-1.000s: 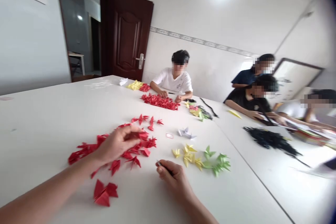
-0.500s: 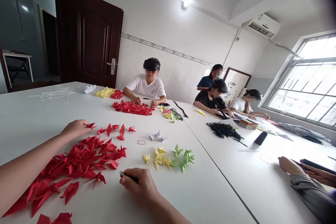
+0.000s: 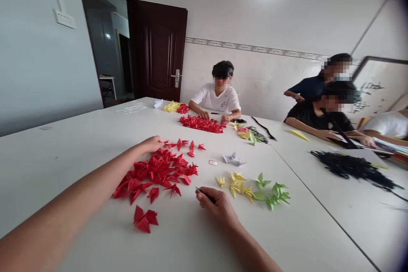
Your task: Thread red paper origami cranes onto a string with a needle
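My left hand (image 3: pixel 153 144) reaches to the far side of a pile of red paper cranes (image 3: pixel 159 168), its fingers closed on a red paper crane (image 3: pixel 165 143). A short row of loose red cranes (image 3: pixel 191 146) lies just to its right. My right hand (image 3: pixel 216 204) rests on the table, closed round a small black tool (image 3: pixel 207 195) whose pointed metal tip sticks out toward the pile. Most of that tool is hidden in the fingers. Beyond this hand are yellow cranes (image 3: pixel 237 185), green cranes (image 3: pixel 276 195) and white cranes (image 3: pixel 233 159).
Across the white table (image 3: pixel 95 148) sits a person in a white shirt (image 3: pixel 219 100) behind another red crane pile (image 3: pixel 202 124). Black cords (image 3: pixel 350 170) lie to the right, near more people. One red crane (image 3: pixel 145 219) lies apart at the front.
My view has turned left, so everything appears further right. The left hand stays at the pile's far side with a red crane at its fingertips. The right hand still holds the black tool.
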Available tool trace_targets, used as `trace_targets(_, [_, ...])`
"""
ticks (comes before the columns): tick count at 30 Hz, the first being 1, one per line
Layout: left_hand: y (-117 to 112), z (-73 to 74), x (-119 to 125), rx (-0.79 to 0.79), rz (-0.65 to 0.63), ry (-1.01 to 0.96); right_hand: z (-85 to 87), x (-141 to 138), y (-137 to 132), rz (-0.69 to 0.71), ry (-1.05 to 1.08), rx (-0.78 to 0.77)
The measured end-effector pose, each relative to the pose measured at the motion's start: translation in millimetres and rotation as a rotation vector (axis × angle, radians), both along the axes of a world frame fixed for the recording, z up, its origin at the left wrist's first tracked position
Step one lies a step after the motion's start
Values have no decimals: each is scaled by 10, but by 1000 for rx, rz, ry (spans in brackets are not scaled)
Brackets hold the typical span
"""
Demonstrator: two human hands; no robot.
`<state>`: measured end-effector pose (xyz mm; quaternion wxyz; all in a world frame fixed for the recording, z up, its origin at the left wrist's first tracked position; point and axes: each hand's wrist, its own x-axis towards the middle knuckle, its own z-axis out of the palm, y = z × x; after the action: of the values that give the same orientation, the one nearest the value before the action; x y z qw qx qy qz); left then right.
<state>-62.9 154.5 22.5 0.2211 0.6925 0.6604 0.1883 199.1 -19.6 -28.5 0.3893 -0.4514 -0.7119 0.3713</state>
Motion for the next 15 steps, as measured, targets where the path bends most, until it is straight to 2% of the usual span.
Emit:
trace_targets(7, [-50,-78,73,-10,-232,25,-16,10,-28,-15,-33,-14])
trace_targets(11, [-25,-130,44,36,-272,41,-2,3,-26,3,-22,2])
trace_targets(15, [-64,-78,3,125,-280,36,38,-11,-24,25,11,13])
